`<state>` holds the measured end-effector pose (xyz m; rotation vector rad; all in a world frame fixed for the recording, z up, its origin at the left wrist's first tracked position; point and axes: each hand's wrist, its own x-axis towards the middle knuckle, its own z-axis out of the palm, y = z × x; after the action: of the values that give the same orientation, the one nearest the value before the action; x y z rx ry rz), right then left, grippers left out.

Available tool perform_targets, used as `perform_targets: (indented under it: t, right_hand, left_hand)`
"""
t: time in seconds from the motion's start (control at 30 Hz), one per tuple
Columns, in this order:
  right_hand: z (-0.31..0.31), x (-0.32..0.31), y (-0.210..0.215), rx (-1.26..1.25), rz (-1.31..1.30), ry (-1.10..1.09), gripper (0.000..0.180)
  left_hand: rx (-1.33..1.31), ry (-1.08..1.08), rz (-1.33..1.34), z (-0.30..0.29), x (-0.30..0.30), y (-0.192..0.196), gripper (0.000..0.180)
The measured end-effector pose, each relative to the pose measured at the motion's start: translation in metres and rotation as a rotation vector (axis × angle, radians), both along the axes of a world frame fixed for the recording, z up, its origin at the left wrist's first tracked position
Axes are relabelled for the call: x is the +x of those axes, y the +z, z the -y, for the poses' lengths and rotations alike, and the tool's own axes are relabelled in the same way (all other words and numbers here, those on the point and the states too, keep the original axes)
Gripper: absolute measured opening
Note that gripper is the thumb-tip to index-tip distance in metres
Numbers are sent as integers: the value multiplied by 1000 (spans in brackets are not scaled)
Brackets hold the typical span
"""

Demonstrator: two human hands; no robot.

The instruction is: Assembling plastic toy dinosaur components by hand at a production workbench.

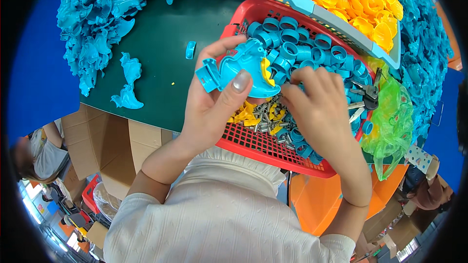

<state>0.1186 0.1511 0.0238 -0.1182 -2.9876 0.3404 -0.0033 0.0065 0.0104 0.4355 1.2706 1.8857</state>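
Note:
My left hand [207, 104] grips a glossy blue plastic shell [241, 68], its hollow side facing up and the thumb pressed on its lower part. Along the shell's right side sits a small yellow scalloped piece [267, 72]. Just right of the shell's pointed tip, my right hand [321, 104] has its fingers curled together in a pinch; whatever they hold is hidden. Both hands are over a red mesh basket [258, 141]. Inside it lie many blue rings [288, 36], small metal cylinders [265, 122] and small yellow pieces [245, 113].
Blue plastic parts are heaped at the left [97, 24] and right [429, 63]. A light-blue basket [312, 7] of yellow cups stands behind. Dark-handled metal tools [369, 98] and a green plastic bag [390, 122] lie right. Loose blue parts [129, 80] rest on the green tabletop [161, 44].

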Motion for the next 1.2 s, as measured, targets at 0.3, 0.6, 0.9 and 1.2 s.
perform_targets:
  t: [0.3, 0.6, 0.9, 1.2]
  right_hand:
    - [10, -7, -10, 180, 195, -35, 15]
    - [10, -3, -8, 166, 103, -51, 18]
    - [17, -6, -6, 290, 221, -39, 18]
    - [4, -3, 11, 157, 34, -75, 14]
  left_hand:
    - [-14, -71, -213, 7, -1, -1, 50]
    - [-22, -154, -209, 4, -2, -2, 44]
    - [-41, -133, -282, 3, -2, -5, 43]
    - [-63, -176, -200, 4, -1, 0, 40]
